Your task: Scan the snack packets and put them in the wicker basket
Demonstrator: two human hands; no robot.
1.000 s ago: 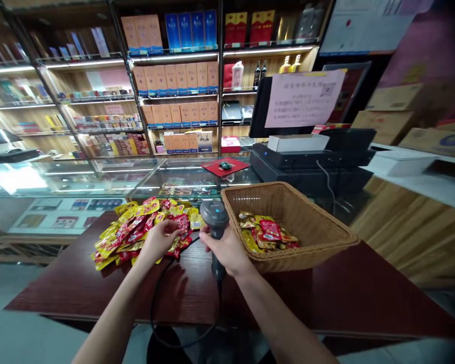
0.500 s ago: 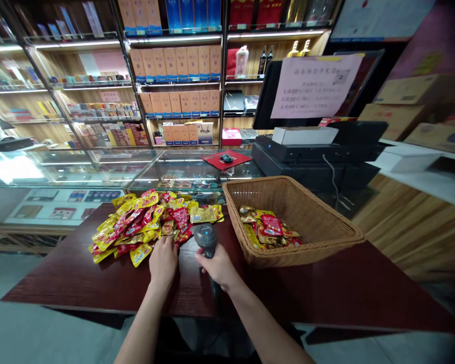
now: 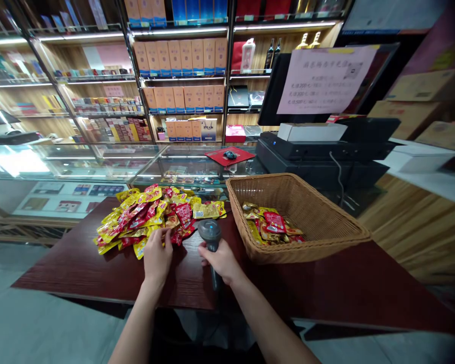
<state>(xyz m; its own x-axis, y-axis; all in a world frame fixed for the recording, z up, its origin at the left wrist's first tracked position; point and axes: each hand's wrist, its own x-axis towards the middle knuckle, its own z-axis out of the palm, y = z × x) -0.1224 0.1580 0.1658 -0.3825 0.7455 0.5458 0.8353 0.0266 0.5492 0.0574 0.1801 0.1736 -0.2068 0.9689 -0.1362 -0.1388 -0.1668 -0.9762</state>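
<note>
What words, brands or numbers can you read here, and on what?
Pale pink paper sign: Chinese lines with numbers, too blurred to quote.
Red-and-yellow snack packets: print too small to read.
Cream box on the shelf: script too blurred.
Black handheld barcode scanner: no readable text.

The head-worn camera looks forward and down from above the near edge of the dark red wooden tabletop [image 3: 72, 273]. It sits close over the left hand [image 3: 157, 258] and right hand [image 3: 222, 260], low in the frame, while its wide view reaches past a glass display counter [image 3: 98, 169] to lit wooden shelves [image 3: 182, 86] beyond.
</note>
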